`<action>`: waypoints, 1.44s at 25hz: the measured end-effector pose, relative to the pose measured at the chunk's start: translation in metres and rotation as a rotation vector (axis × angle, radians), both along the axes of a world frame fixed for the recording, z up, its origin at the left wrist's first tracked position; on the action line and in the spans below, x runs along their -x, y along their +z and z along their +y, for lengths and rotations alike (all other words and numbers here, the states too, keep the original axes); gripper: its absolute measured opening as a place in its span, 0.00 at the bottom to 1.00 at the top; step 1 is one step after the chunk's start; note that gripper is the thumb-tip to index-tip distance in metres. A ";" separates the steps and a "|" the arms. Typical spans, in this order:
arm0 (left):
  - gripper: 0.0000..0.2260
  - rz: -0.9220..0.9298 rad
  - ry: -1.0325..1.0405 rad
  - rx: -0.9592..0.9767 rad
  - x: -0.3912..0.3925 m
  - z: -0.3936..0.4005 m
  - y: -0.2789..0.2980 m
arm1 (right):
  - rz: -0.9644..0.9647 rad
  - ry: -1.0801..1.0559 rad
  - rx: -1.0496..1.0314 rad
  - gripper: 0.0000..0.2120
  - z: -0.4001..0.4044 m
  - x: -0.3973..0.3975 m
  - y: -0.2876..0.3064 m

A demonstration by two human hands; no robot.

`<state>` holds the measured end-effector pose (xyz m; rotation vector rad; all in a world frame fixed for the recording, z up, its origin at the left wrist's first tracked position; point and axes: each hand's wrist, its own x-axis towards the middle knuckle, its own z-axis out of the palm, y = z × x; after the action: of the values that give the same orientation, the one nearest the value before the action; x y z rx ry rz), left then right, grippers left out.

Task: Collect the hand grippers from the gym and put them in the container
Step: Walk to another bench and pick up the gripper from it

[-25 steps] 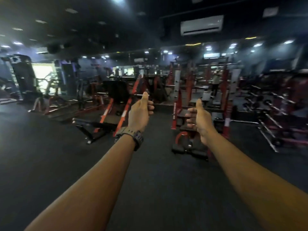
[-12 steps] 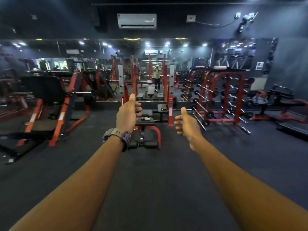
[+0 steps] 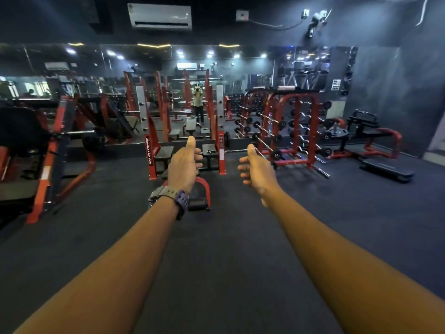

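Left hand (image 3: 184,168): stretched forward at arm's length, thumb up, fingers loosely curled, holding nothing. A wristwatch (image 3: 168,197) with a dark strap sits on its wrist.

Right hand (image 3: 257,171): stretched forward beside the left and apart from it, thumb up, fingers half-relaxed and spread, holding nothing.

Hand grippers: a small dark item (image 3: 211,151) lies on the black pad of the red bench rack (image 3: 151,155), beyond and between the two hands, well apart from both; too small to identify. Container: cannot be made out.

Surroundings: dark rubber floor (image 3: 224,249); red bench foot (image 3: 203,191) just past the left hand; barbell rack (image 3: 289,131) beyond the right hand; mirror wall (image 3: 96,68) behind; air conditioner (image 3: 160,16) above.
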<state>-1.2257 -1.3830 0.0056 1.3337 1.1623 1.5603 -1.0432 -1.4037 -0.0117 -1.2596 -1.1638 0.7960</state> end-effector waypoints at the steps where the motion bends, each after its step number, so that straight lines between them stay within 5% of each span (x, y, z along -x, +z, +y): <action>1: 0.27 0.011 0.005 -0.001 -0.007 0.011 0.000 | 0.005 0.000 -0.001 0.27 0.011 -0.006 -0.001; 16: 0.32 0.034 0.044 0.048 -0.106 0.274 -0.013 | -0.027 0.121 0.022 0.27 0.299 -0.101 -0.011; 36: 0.26 -0.023 0.142 0.202 -0.125 0.797 -0.093 | 0.014 0.229 0.189 0.28 0.840 -0.101 -0.094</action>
<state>-1.1003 -0.5865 -0.0871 1.1195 1.3863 1.5075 -0.9427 -0.5639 -0.1061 -1.2854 -1.2583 1.1037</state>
